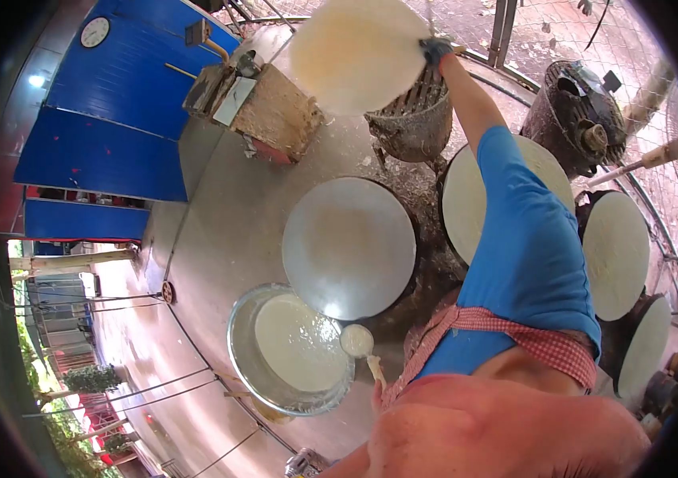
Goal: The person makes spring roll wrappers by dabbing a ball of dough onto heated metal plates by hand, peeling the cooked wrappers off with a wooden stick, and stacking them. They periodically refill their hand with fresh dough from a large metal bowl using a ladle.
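Note:
My right hand point(436, 51), in a dark glove, grips the right edge of a large, thin, round pancake point(359, 56), cream with a browned patch, held out flat at the top of the view. My left hand point(379, 393) is closed on the pale handle of a ladle point(356, 341), whose bowl carries white batter. The ladle is at the right rim of a metal basin point(235, 350) of white batter. Just above the basin lies a bare grey griddle point(348, 247) with a brownish middle.
Pale rounds cover several more griddles at right, including a near griddle point(460, 199) and a farther griddle point(616, 255). A rusty slatted metal drum point(411, 127) stands below the pancake. Also here are a brown box point(275, 119), a dark barrel stove point(570, 119) and a blue wall point(116, 119).

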Demonstrator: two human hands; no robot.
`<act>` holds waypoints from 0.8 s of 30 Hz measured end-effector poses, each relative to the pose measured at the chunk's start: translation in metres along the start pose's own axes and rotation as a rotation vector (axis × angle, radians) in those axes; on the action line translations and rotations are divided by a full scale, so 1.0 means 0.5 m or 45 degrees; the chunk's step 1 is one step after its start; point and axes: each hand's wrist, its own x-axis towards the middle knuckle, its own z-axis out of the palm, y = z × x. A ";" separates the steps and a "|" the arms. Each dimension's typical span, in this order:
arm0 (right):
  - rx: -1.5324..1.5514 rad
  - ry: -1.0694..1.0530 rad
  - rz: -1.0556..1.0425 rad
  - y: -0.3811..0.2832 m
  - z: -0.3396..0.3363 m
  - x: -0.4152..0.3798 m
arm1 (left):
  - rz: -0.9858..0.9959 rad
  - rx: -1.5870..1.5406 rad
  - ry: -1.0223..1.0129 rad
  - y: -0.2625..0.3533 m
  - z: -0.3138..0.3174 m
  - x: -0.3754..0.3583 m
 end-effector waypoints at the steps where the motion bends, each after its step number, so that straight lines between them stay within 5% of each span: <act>1: -0.155 0.149 -0.047 0.084 0.016 0.018 | 0.019 -0.001 -0.002 0.001 0.008 0.000; 2: -0.313 0.305 -0.075 0.167 0.031 0.036 | 0.035 -0.009 -0.003 0.002 0.020 0.005; 4: -0.007 0.563 0.399 0.189 0.045 -0.030 | 0.057 -0.031 -0.005 0.002 0.033 0.001; 6: -0.334 0.651 0.712 0.161 0.022 -0.122 | 0.077 -0.056 -0.019 0.003 0.038 -0.010; 10: -0.601 0.545 0.347 0.125 0.029 -0.241 | 0.121 -0.163 -0.166 0.007 0.046 -0.028; 14: -0.205 0.176 -0.767 0.098 0.145 -0.368 | 0.248 -0.436 -0.477 0.024 0.056 -0.047; 16: -0.383 -0.609 -0.210 0.065 0.209 -0.449 | 0.317 -0.767 -0.803 0.041 0.030 -0.073; 17: -0.554 -0.700 -0.267 0.015 0.249 -0.521 | 0.333 -0.868 -0.933 0.054 0.009 -0.081; 18: -0.517 -0.792 -0.622 0.021 0.304 -0.562 | 0.411 -0.759 -0.863 0.075 -0.015 -0.093; 19: -0.353 -1.107 -0.167 0.026 0.371 -0.590 | 0.465 -0.636 -0.788 0.103 -0.038 -0.105; 21: -0.436 -1.244 -0.439 -0.018 0.420 -0.718 | 0.770 -0.466 -0.417 0.148 -0.035 -0.126; 22: -0.665 -1.030 -1.194 -0.110 0.440 -0.869 | 0.812 -0.356 -0.400 0.194 -0.082 -0.120; 24: -0.809 -1.273 -1.281 -0.147 0.510 -1.017 | 0.753 -0.207 -0.342 0.288 -0.195 -0.065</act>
